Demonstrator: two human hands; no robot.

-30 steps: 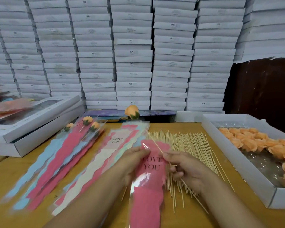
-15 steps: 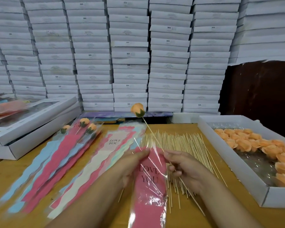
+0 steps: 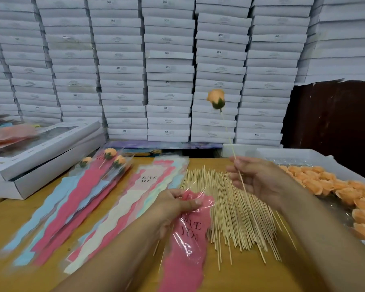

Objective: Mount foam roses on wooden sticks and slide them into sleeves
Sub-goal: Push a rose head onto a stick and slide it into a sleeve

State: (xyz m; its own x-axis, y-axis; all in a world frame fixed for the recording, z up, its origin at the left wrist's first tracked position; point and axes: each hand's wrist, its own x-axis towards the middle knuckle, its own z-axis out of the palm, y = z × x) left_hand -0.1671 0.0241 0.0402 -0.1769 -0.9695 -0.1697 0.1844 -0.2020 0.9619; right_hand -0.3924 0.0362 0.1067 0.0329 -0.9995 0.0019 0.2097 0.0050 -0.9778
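My right hand (image 3: 259, 178) pinches a wooden stick (image 3: 230, 142) that stands nearly upright, with an orange foam rose (image 3: 216, 99) on its top end. My left hand (image 3: 173, 204) grips the top of a pink "LOVE YOU" sleeve (image 3: 188, 239) lying on the table. The stick is out of the sleeve and to its right. A heap of bare sticks (image 3: 236, 205) lies between my hands. Loose orange roses (image 3: 329, 186) fill a white box at the right. Empty sleeves (image 3: 135, 199) lie fanned left of my left hand.
Three sleeved roses (image 3: 112, 159) rest on a pile at the left. A white windowed box (image 3: 44, 152) sits at the far left on the wooden table (image 3: 13, 228). Stacked white boxes (image 3: 169, 66) form a wall behind. A dark panel (image 3: 333, 116) stands back right.
My right hand has lifted up and to the right, swinging the stick and rose upright and away from the sleeve's mouth. My left hand keeps hold of the pink sleeve.
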